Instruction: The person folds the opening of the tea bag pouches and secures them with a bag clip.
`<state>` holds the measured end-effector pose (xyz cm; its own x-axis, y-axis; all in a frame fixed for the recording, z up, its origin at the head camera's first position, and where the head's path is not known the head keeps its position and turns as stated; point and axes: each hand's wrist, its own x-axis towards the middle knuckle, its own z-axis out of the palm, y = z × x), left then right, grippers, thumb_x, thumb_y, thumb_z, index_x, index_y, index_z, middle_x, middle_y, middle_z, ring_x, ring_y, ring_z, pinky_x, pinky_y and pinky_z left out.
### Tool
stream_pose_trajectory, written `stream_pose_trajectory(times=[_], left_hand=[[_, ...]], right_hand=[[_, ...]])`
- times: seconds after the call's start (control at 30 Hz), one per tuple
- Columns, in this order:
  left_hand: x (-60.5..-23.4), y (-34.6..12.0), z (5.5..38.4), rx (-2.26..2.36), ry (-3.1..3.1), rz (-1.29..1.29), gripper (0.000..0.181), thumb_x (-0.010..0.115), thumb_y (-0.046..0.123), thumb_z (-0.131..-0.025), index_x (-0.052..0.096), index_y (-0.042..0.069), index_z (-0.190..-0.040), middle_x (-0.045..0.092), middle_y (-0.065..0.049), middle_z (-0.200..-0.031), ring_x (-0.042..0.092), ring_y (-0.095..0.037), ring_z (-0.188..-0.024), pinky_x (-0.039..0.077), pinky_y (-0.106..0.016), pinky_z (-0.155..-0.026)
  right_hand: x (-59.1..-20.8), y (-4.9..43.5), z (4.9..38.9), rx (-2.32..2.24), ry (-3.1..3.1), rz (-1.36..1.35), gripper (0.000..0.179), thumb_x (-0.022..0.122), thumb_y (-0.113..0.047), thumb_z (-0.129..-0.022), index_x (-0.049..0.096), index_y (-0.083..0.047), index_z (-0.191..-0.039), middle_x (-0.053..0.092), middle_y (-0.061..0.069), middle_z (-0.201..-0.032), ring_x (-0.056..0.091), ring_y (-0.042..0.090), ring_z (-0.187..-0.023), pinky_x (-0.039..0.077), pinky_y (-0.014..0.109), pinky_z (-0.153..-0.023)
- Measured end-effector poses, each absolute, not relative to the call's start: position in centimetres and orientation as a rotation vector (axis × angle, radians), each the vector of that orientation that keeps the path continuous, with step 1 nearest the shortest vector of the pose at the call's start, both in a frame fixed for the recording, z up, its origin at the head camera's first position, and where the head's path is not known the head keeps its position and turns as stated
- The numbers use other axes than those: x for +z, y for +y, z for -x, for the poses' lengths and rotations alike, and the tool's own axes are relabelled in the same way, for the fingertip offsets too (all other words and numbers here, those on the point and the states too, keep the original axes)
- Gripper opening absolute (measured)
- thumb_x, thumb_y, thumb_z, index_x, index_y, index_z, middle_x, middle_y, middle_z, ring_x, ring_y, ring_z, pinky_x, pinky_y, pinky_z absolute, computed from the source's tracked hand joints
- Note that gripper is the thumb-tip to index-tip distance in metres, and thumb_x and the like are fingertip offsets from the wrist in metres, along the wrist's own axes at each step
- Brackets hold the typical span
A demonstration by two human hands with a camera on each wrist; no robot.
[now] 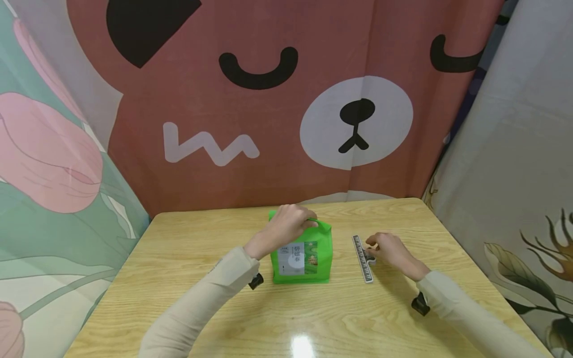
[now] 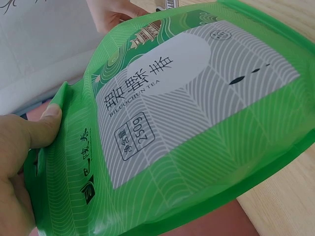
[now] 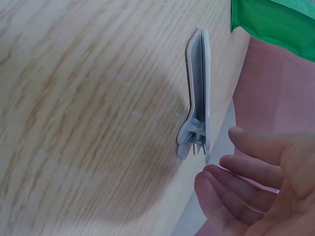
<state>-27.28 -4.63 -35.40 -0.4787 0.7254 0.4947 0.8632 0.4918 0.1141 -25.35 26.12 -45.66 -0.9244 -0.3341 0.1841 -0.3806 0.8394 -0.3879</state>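
A green bag of tea [image 1: 302, 256] stands upright on the wooden table, a grey label across its front. My left hand [image 1: 288, 222] pinches the bag's top edge; in the left wrist view, the thumb [image 2: 50, 117] presses on the front of the bag. To the bag's right lies a long grey bag clip [image 3: 198, 83] with a short handle. My right hand [image 1: 393, 251] hovers at the clip's handle end, fingers loosely bent. In the right wrist view, a small gap shows between those fingertips [image 3: 237, 135] and the clip, and the hand holds nothing.
The light wooden table [image 1: 215, 318] runs up to a hanging curtain [image 1: 268, 184] with a bear's face at the back. Patterned curtains also hang at the left and right. A dark wrist camera [image 1: 421, 304] sits under the right sleeve.
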Motion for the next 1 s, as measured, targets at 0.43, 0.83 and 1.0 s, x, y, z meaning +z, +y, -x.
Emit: stream_pose_trajectory(times=[0.43, 0.83, 1.0], left_hand=[[-35.6, -4.6, 27.4, -0.502, -2.365, 1.314, 0.011, 0.075, 0.015, -0.090, 0.078, 0.009, -0.098, 0.075, 0.000, -0.089, 0.068, -0.009, -0.075, 0.049, -0.016, -0.063], [-35.6, -4.7, 27.4, -0.508, -2.360, 1.325, 0.010, 0.074, 0.014, -0.090, 0.078, 0.008, -0.097, 0.075, 0.000, -0.088, 0.068, -0.009, -0.075, 0.048, -0.016, -0.062], [-35.6, -4.6, 27.4, -0.515, -2.354, 1.326, 0.010, 0.074, 0.014, -0.090, 0.078, 0.008, -0.097, 0.075, -0.001, -0.089, 0.068, -0.008, -0.074, 0.048, -0.016, -0.062]], right_hand=[[-46.2, 26.3, 25.5, 0.646, -2.947, -0.597, 0.023, 0.075, -0.007, -0.088, 0.071, 0.010, -0.103, 0.069, 0.020, -0.095, 0.068, 0.027, -0.079, 0.056, 0.040, -0.066], [-46.9, 26.8, 26.0, 0.660, -2.991, -0.554, 0.028, 0.077, -0.011, -0.086, 0.070, 0.010, -0.104, 0.071, 0.013, -0.089, 0.067, 0.027, -0.081, 0.053, 0.045, -0.071], [-47.1, 27.1, 26.2, 0.608, -3.005, -0.577, 0.029, 0.078, -0.018, -0.086, 0.072, 0.007, -0.099, 0.068, 0.011, -0.088, 0.062, 0.024, -0.077, 0.052, 0.044, -0.069]])
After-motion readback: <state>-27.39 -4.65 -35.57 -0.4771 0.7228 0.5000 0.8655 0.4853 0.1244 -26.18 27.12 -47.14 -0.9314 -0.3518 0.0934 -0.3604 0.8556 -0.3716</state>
